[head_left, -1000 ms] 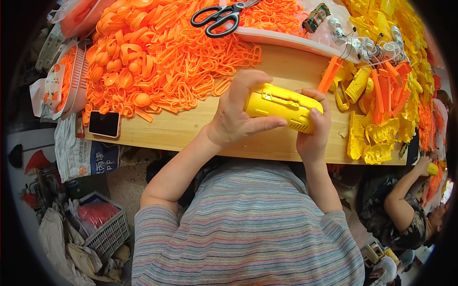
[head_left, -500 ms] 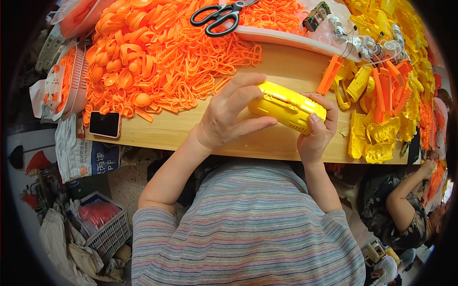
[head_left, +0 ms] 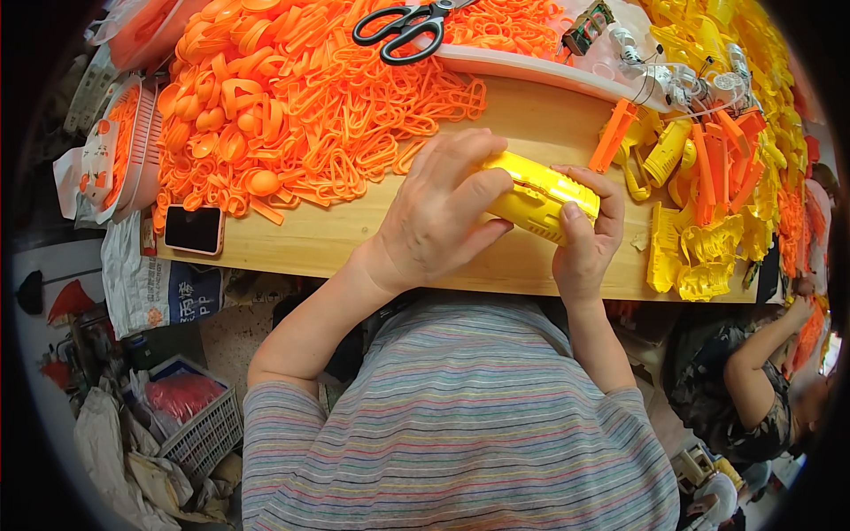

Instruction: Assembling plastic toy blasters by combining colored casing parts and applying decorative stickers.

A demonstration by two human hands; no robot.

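A yellow, rounded plastic casing (head_left: 542,196) with vent slots is held above the table's front edge, tilted down to the right. My right hand (head_left: 586,226) grips its right end, thumb across the near face and fingers behind. Around the left end closes my left hand (head_left: 447,199), its fingers curled over the top and its thumb beneath; they cover that end. To the left lies a heap of orange plastic loops and caps (head_left: 328,115). Off to the right are loose yellow shell pieces (head_left: 699,261) and long orange strips (head_left: 613,134).
Black-handled scissors (head_left: 403,31) rest at the back by a pale tray rim (head_left: 549,69). A phone (head_left: 195,230) lies at the table's left edge. Small wired parts (head_left: 682,84) and a yellow pile stand at back right. Another person (head_left: 739,380) sits at far right.
My left hand has turned and closed further over the casing's left end, hiding more of it. The casing has shifted slightly in my hands.
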